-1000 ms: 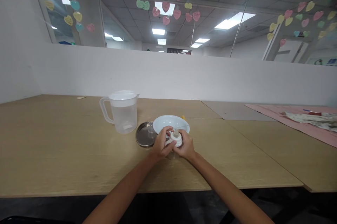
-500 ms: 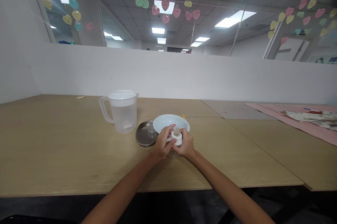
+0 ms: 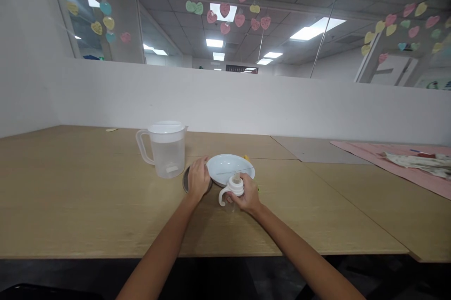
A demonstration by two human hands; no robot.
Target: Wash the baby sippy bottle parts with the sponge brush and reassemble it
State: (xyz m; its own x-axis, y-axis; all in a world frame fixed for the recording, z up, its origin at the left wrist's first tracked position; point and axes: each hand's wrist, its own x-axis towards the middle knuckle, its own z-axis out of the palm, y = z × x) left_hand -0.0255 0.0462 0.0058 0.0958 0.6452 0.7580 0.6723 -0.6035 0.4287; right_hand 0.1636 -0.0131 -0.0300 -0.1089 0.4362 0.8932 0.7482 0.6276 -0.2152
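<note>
My right hand (image 3: 247,194) grips a baby bottle (image 3: 236,186) with a white collar, a pale spout on top and a white curved handle jutting to the left. Its clear lower part is mostly covered by my fingers. Over the round metal tray (image 3: 185,182) is my left hand (image 3: 198,178), its fingers curled downward. The spot where a small clear cap stood lies behind that hand, so whatever its fingers hold is hidden. A white oval bowl (image 3: 225,162) stands just behind the bottle, between my hands.
Left of the tray is a clear plastic pitcher (image 3: 169,156) with a white lid. A small yellow thing (image 3: 246,157) shows behind the bowl. To the far right, a pink cloth (image 3: 369,154) bears a patterned cloth (image 3: 416,161). The table's front edge runs near my forearms.
My left hand has let go of the bottle and moved left over the metal tray, covering the clear cap. The bottle stays in my right hand, its handle now showing.
</note>
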